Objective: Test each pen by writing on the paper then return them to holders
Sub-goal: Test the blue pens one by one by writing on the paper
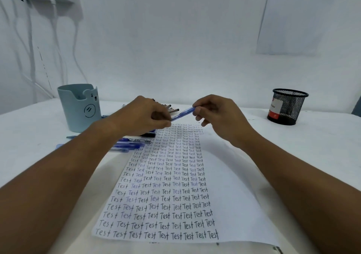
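A blue pen (182,113) hangs above the far end of the paper (230,205), held at both ends. My left hand (145,116) pinches its lower left end and my right hand (216,114) pinches its upper right end. The paper is covered with rows of the word "Test". Several blue pens (129,143) lie on the table under my left forearm, and several dark-tipped pens (172,108) lie behind my left hand. A light blue bear holder (79,107) stands at the left. A black mesh holder (287,107) stands at the right.
The table wears a white cloth (302,146) and meets a white wall. White cables (31,38) hang down the wall at the left. A printed sheet (293,19) is stuck on the wall at the upper right.
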